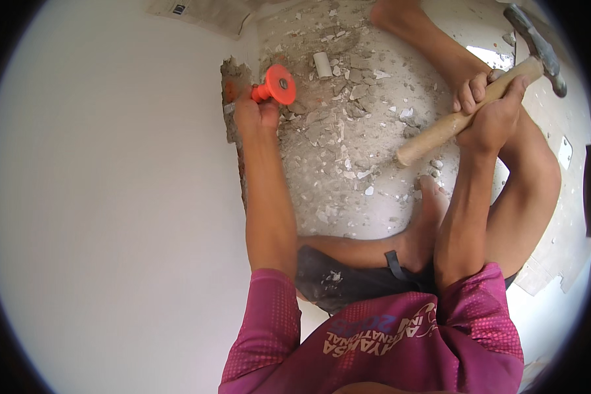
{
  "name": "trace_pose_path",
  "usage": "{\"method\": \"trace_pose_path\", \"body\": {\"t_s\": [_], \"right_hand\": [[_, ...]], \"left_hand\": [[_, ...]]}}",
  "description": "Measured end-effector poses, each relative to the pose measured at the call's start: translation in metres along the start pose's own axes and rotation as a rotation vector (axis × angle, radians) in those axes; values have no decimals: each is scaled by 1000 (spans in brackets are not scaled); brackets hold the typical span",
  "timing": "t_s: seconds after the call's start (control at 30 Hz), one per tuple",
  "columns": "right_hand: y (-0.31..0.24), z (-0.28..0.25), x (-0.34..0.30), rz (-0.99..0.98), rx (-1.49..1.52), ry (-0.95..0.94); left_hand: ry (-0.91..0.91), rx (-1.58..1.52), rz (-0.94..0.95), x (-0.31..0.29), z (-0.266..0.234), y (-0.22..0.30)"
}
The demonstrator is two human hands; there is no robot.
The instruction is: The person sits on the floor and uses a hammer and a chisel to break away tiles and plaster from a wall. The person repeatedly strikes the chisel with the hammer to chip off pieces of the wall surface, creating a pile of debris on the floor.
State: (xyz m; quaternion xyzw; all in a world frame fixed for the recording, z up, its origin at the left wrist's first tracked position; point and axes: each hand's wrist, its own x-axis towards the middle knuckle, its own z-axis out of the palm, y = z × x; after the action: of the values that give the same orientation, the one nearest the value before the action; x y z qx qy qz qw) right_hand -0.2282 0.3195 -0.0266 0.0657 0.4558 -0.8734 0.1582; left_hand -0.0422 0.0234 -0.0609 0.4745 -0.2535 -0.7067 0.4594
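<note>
My left hand (pixel 256 117) is closed around the grip of a chisel with a round orange hand guard (pixel 284 84); the metal end of the guard's centre faces me. It is held at a broken patch (pixel 231 134) in the white wall, where brick and grey mortar show. The chisel's tip is hidden from view. Raised at the right, my right hand (pixel 496 121) grips a hammer by its pale wooden handle (pixel 433 136). The dark metal hammer head (pixel 537 49) points up and away, apart from the chisel.
A smooth white wall (pixel 111 197) fills the left side. Plaster chips and rubble (pixel 348 138) litter the floor, with a short white cylinder (pixel 322 65) among them. My bent legs (pixel 525 184) frame the work area at the right. A beige sheet (pixel 210 14) lies at the far end.
</note>
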Motion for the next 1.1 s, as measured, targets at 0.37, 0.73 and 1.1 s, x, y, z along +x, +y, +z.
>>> {"method": "trace_pose_path", "body": {"t_s": [0.37, 0.73, 1.1], "right_hand": [[120, 48, -78, 534, -430, -426], [153, 66, -67, -77, -446, -528], [25, 48, -14, 4, 482, -187]], "left_hand": [[-10, -77, -33, 15, -18, 4], [-17, -28, -72, 13, 6, -11], [54, -94, -43, 13, -15, 21]]}}
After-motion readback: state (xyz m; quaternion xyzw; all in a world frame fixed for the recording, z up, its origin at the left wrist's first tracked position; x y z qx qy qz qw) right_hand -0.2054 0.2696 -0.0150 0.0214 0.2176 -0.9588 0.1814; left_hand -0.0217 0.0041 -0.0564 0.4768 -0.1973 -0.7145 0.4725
